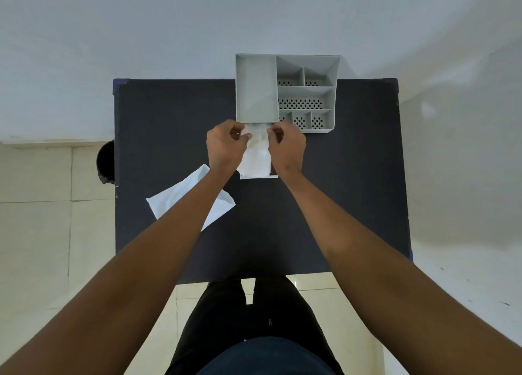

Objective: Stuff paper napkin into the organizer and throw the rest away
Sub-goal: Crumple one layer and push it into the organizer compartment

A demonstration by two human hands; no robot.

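Observation:
A grey plastic organizer point(255, 92) with several compartments stands at the far edge of the dark table point(169, 137). Just in front of its large left compartment lies a white pack of paper napkins point(256, 157). My left hand point(226, 145) pinches the pack's far left corner. My right hand point(286, 145) pinches its far right corner. Both hands are closed on the pack, right at the organizer's front wall. A flat white wrapper or napkin sheet point(169, 202) lies on the table to the left, partly under my left forearm.
A black bin point(106, 161) stands on the floor beside the table's left edge. The white wall is behind the organizer. My legs are at the table's near edge, on a tiled floor.

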